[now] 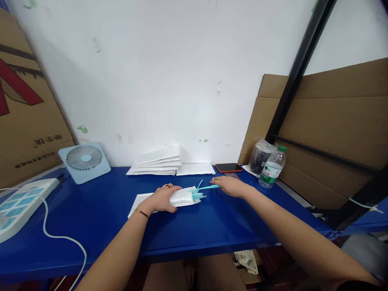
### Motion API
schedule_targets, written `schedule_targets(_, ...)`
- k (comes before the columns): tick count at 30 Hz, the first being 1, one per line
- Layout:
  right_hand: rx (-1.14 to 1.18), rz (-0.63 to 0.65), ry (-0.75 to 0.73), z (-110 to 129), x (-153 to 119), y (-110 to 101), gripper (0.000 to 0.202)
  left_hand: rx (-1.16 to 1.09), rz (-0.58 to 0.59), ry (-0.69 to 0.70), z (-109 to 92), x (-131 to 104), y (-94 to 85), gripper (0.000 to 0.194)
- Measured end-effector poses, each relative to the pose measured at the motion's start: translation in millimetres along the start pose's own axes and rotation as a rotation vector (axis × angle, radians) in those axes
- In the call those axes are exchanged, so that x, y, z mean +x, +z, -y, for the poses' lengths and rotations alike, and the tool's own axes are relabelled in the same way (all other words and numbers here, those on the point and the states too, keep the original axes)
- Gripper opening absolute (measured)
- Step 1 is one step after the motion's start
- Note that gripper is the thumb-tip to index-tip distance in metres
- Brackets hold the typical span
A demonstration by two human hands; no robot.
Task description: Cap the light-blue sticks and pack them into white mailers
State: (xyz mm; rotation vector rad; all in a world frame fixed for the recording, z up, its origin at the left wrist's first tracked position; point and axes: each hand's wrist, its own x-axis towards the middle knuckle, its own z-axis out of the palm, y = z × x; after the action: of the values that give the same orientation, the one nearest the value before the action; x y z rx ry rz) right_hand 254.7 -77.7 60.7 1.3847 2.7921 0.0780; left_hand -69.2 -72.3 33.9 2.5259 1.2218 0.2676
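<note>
Two hands: both low over the blue counter, close together near its middle.
Left hand: lies palm down on a white padded pouch, fingers curled over its top and pinning it flat; a ring and a thin bracelet show.
Right hand: stretched forward, fingertips closed on the far end of one teal stick, which points back toward the pouch mouth.
Teal sticks: a small bunch pokes out of the open end of the pouch, fanned slightly, between the two hands.
Under the pouch: a flat white envelope lies on the counter, partly covered by the left wrist.
Step in hand: by the look of it, sticks are being fed in or drawn out one at a time while the pouch is held still; which way, the view does not tell.
Next move calls for: a steady hold on the pouch and a straight line along the stick, so the bunch does not scatter.
Behind: a stack of white mailers, a phone, a water bottle, a small fan, a power strip.
</note>
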Motion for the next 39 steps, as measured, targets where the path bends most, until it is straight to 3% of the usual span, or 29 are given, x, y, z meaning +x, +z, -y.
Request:
schedule_targets(5, -0.133, -0.036, 0.082, -14, -9, 15, 0.046, -0.029, -0.001, 0.01, 4, 0, 1.9, 0.081)
schedule_targets(10, -0.137, -0.146, -0.006, 17, 20, 26, 0.043, -0.04, -0.007, 0.016, 3, 4, 4.0, 0.081)
schedule_targets(14, -0.035, -0.191, -0.1, 38, 46, 23, 0.049, -0.047, -0.025, 0.004, 0, 4, 3.9, 0.079)
schedule_targets(18, 0.182, -0.059, -0.103, 17, 44, 12, 0.068, -0.053, -0.04, -0.01, 0, 3, 5.6, 0.079)
schedule_targets(21, 0.271, -0.025, -0.018, -7, 39, 11, 0.048, -0.023, -0.04, -0.02, 2, 3, 8.2, 0.08)
schedule_targets(23, 0.226, -0.077, 0.044, -15, 44, 15, 0.042, -0.002, -0.037, -0.024, 3, 3, 8.6, 0.082)
schedule_targets(25, 0.105, -0.098, 0.07, -15, 56, 19, 0.051, 0.004, -0.025, -0.017, 3, 0, 6.9, 0.083)
schedule_targets(29, -0.17, 0.006, -0.041, -5, 84, 19, 0.036, -0.021, -0.002, -0.016, 3, -12, -2.0, 0.078)
schedule_targets(32, -0.232, 0.091, -0.078, -5, 88, 12, 0.025, -0.033, 0.022, -0.059, 7, -19, -8.3, 0.077)
schedule_targets(39, 0.268, 0.147, 0.023, -8, 47, 7, 0.019, 0.002, 0.062, -0.112, 21, -17, -4.6, 0.09)
